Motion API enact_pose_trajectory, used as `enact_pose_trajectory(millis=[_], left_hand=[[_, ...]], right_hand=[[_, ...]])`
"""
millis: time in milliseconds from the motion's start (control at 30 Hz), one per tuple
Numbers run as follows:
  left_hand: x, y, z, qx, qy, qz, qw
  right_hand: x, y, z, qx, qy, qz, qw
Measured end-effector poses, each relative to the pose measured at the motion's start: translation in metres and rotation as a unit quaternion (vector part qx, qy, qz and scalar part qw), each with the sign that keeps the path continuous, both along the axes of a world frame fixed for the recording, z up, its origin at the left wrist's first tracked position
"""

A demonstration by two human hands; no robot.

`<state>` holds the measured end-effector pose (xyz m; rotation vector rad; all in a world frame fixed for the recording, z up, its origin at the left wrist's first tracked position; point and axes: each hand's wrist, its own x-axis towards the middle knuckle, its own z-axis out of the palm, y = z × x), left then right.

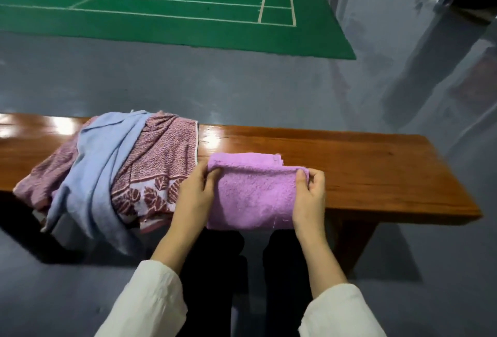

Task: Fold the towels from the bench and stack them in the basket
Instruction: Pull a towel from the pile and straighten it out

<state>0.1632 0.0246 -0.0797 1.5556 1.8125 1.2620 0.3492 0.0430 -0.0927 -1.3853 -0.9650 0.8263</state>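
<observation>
I get a single view, worn on the head, looking forward and down across the glossy brown wooden bench (376, 175). The left hand (193, 191) and right hand (309, 196) sit close below the lens, with the green line-marked court mat (172, 14) far ahead.

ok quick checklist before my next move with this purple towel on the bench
1. Left hand grips folded purple terry towel: ok.
2. Right hand pinches its right edge: ok.
3. Layers aligned: not ok, a lower layer peeks out at the far edge.
4. Towel supported by glossy brown wooden bench: ok.
5. Basket located: cannot tell, not in view.
6. Pile done: not ok, light blue towel and red leaf-patterned towel lie unfolded.
</observation>
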Motion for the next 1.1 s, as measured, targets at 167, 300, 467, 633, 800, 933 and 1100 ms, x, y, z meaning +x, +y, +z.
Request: enact_pose_trajectory(millis=[167, 300, 467, 633, 800, 933, 1100], left_hand=[[-0.006, 0.004, -0.025, -0.114, -0.077, -0.033, 0.990], [-0.011, 0.017, -0.028, -0.098, -0.049, -0.013, 0.994], [-0.013, 0.044, -0.029, -0.088, -0.035, 0.039, 0.995], [-0.025, 0.054, -0.045, -0.182, -0.020, 0.012, 0.983], [-0.016, 0.057, -0.039, -0.141, 0.031, 0.040, 0.989], [-0.011, 0.054, -0.040, -0.147, 0.124, 0.078, 0.978], [-0.004, 0.050, -0.028, -0.265, 0.233, 0.111, 0.929]], right_hand=[[-0.010, 0.021, -0.011, -0.012, -0.018, 0.008, 1.000], [-0.015, 0.045, -0.016, -0.019, -0.013, 0.016, 1.000], [-0.020, 0.067, -0.019, -0.052, 0.000, 0.054, 0.997], [-0.017, 0.070, -0.030, -0.126, -0.066, 0.126, 0.982], [-0.021, 0.077, -0.013, -0.085, -0.078, 0.091, 0.989], [-0.018, 0.065, -0.014, -0.202, -0.289, 0.080, 0.932], [-0.019, 0.056, -0.003, -0.350, -0.391, 0.128, 0.841]])
